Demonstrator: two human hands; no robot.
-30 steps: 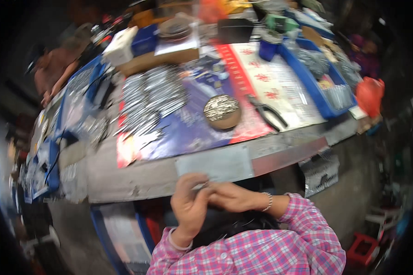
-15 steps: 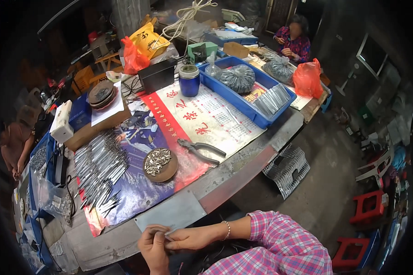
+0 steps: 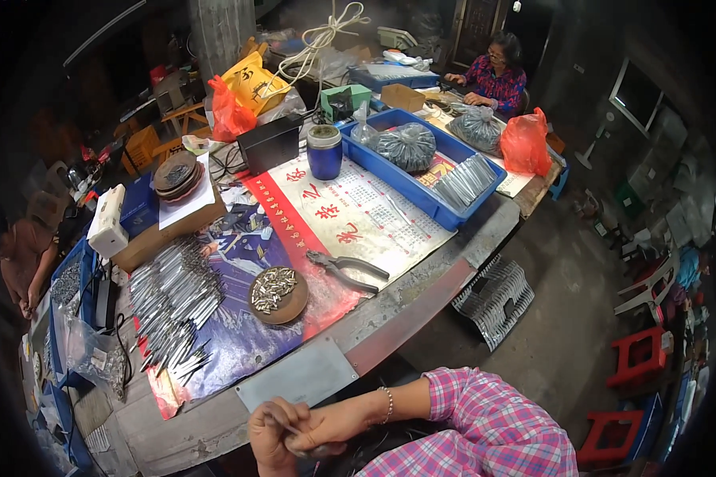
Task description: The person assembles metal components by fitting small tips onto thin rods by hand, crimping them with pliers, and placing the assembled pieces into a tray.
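My left hand (image 3: 272,440) and my right hand (image 3: 326,428) meet at the bench's near edge, both with fingers curled. A thin, pale sliver shows between them, too small to name; the rest of what they hold is hidden by my fingers. Just beyond them a grey metal plate (image 3: 298,375) lies on the edge of the bench. Farther in stands a round dish (image 3: 288,312) heaped with small metal pieces. Black-handled pliers (image 3: 346,270) rest to its right, jaws toward the left. A large pile of thin metal rods (image 3: 175,294) spreads to the left.
A blue tray (image 3: 390,184) with bagged parts and metal rods stands at the back right, beside a blue jar (image 3: 324,153). A cardboard box (image 3: 171,229) sits at the left. One person (image 3: 497,75) sits across the bench, another (image 3: 28,262) at far left. Red stools (image 3: 638,358) stand right.
My joined hands have shifted slightly to the right, and my right fingers curl lower. The person across the bench has lowered their hands to the work surface. The view has tilted a little.
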